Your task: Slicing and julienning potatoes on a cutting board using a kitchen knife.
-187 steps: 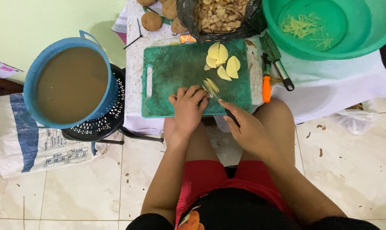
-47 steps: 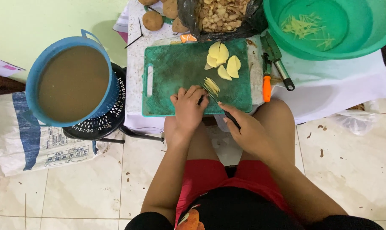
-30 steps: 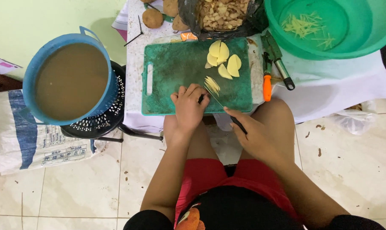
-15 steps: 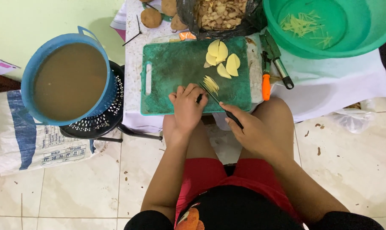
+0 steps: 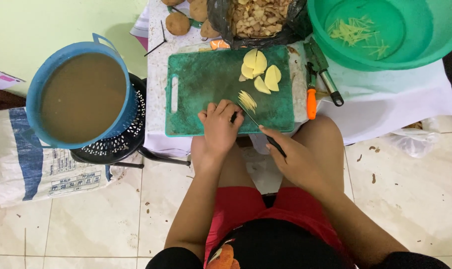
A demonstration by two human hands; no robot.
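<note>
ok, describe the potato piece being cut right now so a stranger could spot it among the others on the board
Find the green cutting board on the white table. At its near edge, between the left hand and the knife held by the right hand, lies the fanned potato piece. Unlike the broad, flat potato slices farther back, it is already cut into thin strips.

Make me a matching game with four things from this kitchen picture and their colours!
Things:
1. cutting board
2. bucket
3. potato slices
4. peeler handle

Colours:
A. orange
B. pale yellow
C. green
D. blue

Right pairs: 1-C, 2-D, 3-B, 4-A
</note>
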